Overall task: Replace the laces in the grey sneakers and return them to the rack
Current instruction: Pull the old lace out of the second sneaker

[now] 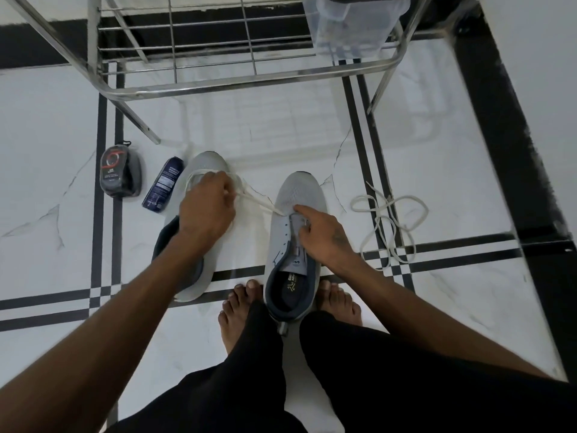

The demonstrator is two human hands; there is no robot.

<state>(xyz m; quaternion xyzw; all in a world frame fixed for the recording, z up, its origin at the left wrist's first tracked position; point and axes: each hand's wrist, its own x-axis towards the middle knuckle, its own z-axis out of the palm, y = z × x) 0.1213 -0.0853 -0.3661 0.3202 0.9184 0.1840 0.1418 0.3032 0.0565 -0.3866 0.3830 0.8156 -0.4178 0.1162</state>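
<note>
Two grey sneakers stand on the white floor, toes pointing away from me. The right sneaker (pixel 296 195) sits between my bare feet, its eyelets mostly bare. A white lace (pixel 259 203) runs taut from its front eyelet leftward into my left hand (pixel 207 204), which is closed on it above the left sneaker (pixel 209 162). My right hand (pixel 321 231) rests on the right sneaker's tongue, index finger stretched toward the toe, other fingers curled at the eyelets. A second white lace (pixel 388 223) lies loose on the floor to the right.
A steel wire shoe rack (pixel 249 81) stands just beyond the sneakers, with a clear plastic box (pixel 346 23) on its right end. A black shoe-polish sponge case (pixel 120 171) and a dark blue bottle (pixel 163 184) lie left of the sneakers. A black wall skirting runs along the right.
</note>
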